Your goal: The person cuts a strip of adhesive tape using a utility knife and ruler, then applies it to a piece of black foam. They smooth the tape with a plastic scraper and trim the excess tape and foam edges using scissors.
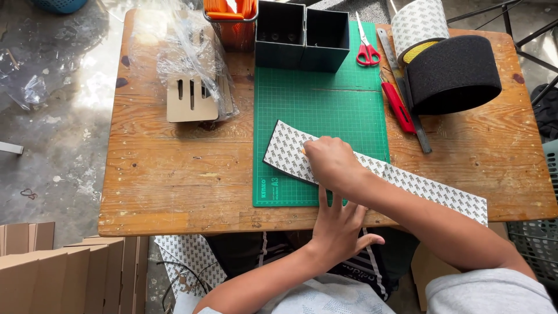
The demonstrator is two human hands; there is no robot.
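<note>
Left hand [339, 224]: fingers spread flat, open, pressing near edge of the patterned foam strip [290, 152]. Right hand [328, 163]: loosely curled on the strip, fingertips at its top edge; grip unclear. Strip lies diagonally across green cutting mat [319, 99] on wooden desk [174, 174]. Beyond: red scissors [367, 49], black foam roll [453, 72]. Concrete floor [52, 116] left.

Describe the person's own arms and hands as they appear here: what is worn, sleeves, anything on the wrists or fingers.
Both forearms are bare. The left hand and right hand wear no gloves, and no rings, watch or bracelets show. The light grey sleeves end above the elbows. The nails look short and unpainted.
</note>
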